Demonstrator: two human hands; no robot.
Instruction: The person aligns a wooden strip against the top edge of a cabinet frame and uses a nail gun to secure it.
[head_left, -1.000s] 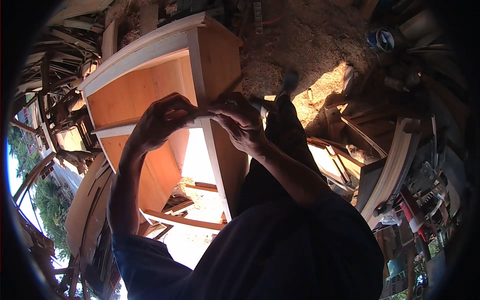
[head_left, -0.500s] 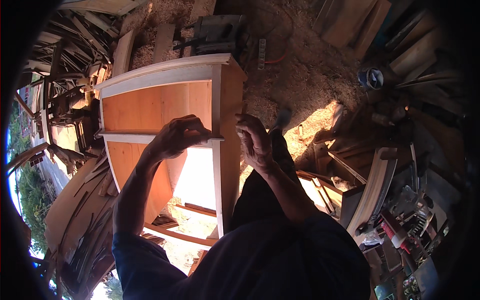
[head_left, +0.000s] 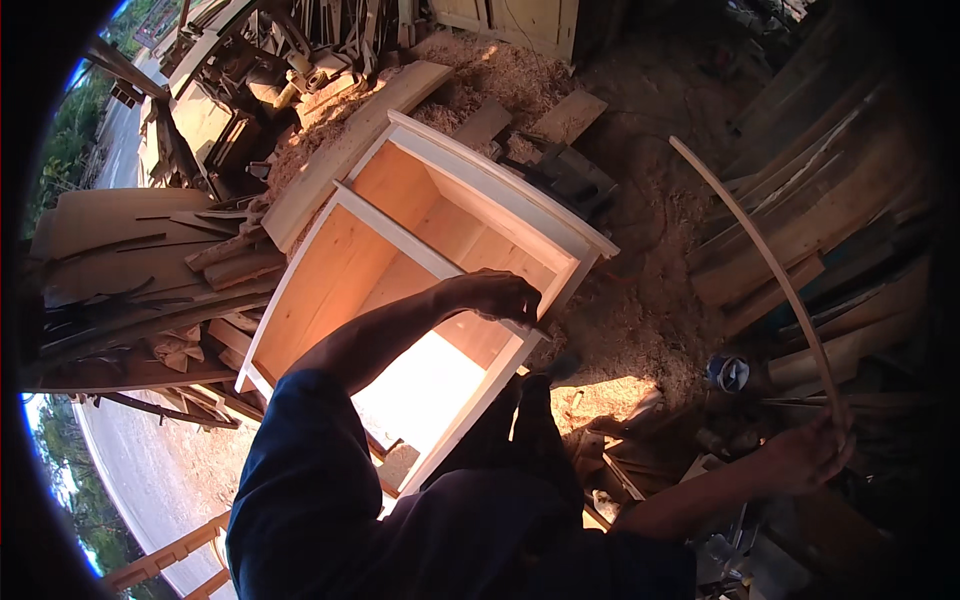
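A pale wooden cabinet frame [head_left: 505, 185] stands in front of me, tilted in the view, with bare compartments inside. A middle rail [head_left: 400, 232] crosses its front, its ends jutting past the side posts. At the near end of that rail my left hand [head_left: 498, 298] is closed, fingers curled down on it; the fingertips are partly in shadow. Out to the far right, my right hand [head_left: 815, 455] is wrapped round the lower end of a long, thin wooden strip [head_left: 775, 260], which rises in a bow toward the back.
Sawdust covers the ground [head_left: 640, 300]. Stacked boards [head_left: 830, 210] lie at the right, with a blue-and-white can [head_left: 728, 373] near them. Planks and offcuts [head_left: 160, 240] pile up on the left. A long plank [head_left: 360, 140] lies behind the cabinet.
My right hand has moved from beside the cabinet to the far right and now holds the strip. My left hand stays at the rail's end. The view has turned, so the cabinet appears rotated.
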